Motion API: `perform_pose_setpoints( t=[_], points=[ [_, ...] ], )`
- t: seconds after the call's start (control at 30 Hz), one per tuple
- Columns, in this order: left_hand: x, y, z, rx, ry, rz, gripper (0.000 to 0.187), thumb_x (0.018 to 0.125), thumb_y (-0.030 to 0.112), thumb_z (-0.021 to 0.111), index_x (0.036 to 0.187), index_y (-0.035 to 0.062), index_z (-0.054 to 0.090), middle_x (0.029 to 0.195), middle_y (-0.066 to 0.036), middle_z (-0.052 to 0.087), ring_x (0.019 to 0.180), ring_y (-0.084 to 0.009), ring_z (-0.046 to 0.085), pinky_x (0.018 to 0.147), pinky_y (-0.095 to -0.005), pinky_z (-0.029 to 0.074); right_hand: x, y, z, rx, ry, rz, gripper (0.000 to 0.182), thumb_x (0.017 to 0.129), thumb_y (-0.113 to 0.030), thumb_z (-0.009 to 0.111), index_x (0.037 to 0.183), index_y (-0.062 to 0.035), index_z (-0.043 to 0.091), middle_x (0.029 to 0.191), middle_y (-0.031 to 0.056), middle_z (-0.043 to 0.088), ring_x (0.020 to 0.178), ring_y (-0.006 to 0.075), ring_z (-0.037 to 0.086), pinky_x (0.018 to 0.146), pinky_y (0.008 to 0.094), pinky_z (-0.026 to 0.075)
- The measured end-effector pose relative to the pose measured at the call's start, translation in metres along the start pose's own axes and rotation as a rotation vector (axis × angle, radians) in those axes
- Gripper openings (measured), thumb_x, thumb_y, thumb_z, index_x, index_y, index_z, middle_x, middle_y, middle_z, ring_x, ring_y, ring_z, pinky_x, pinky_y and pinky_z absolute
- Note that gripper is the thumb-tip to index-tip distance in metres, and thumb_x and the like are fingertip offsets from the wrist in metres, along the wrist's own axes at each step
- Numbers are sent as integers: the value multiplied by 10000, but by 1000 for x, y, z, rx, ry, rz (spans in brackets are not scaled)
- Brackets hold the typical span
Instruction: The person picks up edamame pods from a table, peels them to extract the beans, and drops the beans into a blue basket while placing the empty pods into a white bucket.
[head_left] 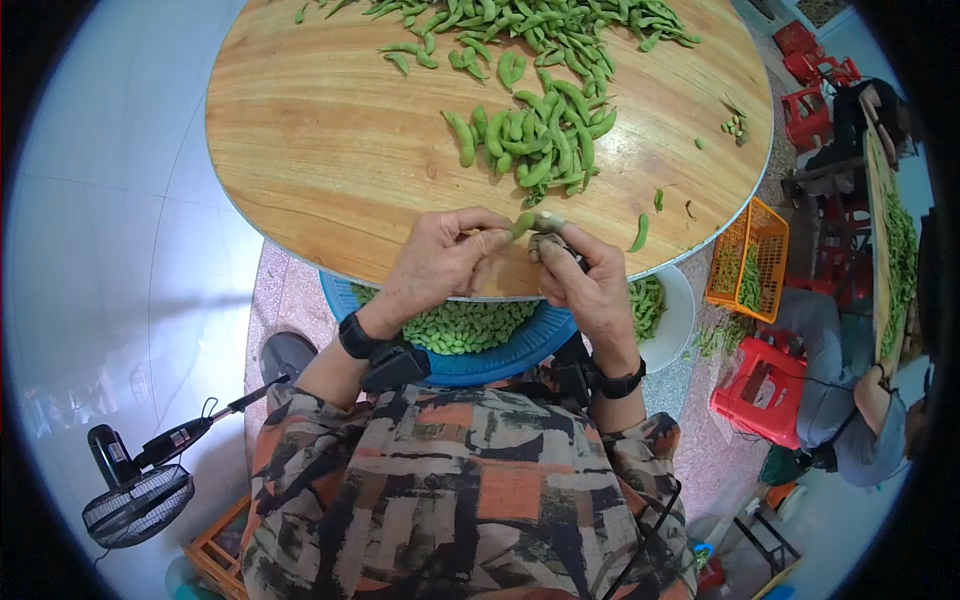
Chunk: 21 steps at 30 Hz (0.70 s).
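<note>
both hands grasp one edamame pod (524,222) at the round wooden table's (320,160) near edge, left hand (440,265) and right hand (585,280) pinching it. the blue basin (500,360) of shelled beans sits half hidden beneath.

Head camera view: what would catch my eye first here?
The round wooden table strewn with green pods, piled thickest toward its far edge and middle. At the near edge, the left hand and right hand pinch one pod between them. Just below sits a blue basin holding shelled beans.
</note>
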<state>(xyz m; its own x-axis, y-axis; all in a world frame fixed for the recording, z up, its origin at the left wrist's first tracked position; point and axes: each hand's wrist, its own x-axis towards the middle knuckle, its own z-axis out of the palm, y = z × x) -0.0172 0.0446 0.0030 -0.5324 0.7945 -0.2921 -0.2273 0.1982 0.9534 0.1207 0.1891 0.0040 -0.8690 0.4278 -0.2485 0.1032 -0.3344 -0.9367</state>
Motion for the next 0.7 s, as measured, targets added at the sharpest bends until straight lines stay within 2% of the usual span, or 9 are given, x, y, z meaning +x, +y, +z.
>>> perform_pose_setpoints(
  t=[0.07,0.2,0.27,0.33,0.47,0.53,0.57,0.63,0.7],
  points=[
    [-3,-1,4,-79,-19,-64,142,949,122,605,977,4,680,643,-3,610,531,-51,553,445,-190,398,2,4,2,148,-136,62,275,984,-102,550,1235,-1,603,687,-69,484,559,10,409,473,184,314],
    [-7,-9,16,-52,122,25,125,941,108,619,956,-5,670,616,-13,605,482,-62,541,428,-194,399,1,6,1,137,-139,31,242,981,-98,557,1195,-5,624,683,-71,479,551,10,406,473,186,319],
    [-6,-14,19,20,183,89,117,932,106,632,945,-5,666,630,-20,613,490,-68,552,436,-199,411,0,7,6,-36,-28,-28,208,980,-88,556,1154,-11,640,680,-65,480,547,10,399,475,184,320],
    [-3,-25,19,425,295,538,96,921,89,640,911,-5,654,687,-32,627,497,-76,559,449,-205,426,1,9,8,-18,-16,-53,193,978,-84,558,1135,-12,644,681,-61,482,547,11,400,476,184,322],
    [-6,-20,20,581,287,656,128,952,132,615,930,8,638,735,-50,614,542,-88,563,445,-207,412,2,13,4,-51,-22,-140,173,978,-78,554,1104,1,643,695,-46,501,538,14,397,470,185,317],
    [-7,-13,16,-311,-39,-68,134,960,144,600,925,20,636,761,-47,636,498,-104,570,446,-201,419,0,10,-5,69,-87,-59,172,980,-77,549,1097,8,643,694,-43,499,531,14,394,466,186,312],
    [-5,-18,13,-310,-40,-68,134,960,144,600,925,20,636,761,-47,636,498,-104,570,446,-201,419,1,9,-9,189,-158,22,172,982,-76,545,1090,15,643,693,-39,498,525,15,392,462,188,306],
    [0,-29,9,-823,-406,-149,164,973,188,589,968,28,624,766,-45,632,480,-92,552,428,-191,401,4,10,-18,299,-212,72,173,987,-80,538,1082,19,643,694,-43,497,517,13,385,458,184,295],
    [-1,-24,6,-685,-380,-148,171,961,186,605,990,18,621,776,-47,630,513,-102,568,460,-204,425,5,8,-18,406,-267,122,175,992,-83,532,1075,23,644,696,-46,496,509,10,378,454,180,284]
  ],
)
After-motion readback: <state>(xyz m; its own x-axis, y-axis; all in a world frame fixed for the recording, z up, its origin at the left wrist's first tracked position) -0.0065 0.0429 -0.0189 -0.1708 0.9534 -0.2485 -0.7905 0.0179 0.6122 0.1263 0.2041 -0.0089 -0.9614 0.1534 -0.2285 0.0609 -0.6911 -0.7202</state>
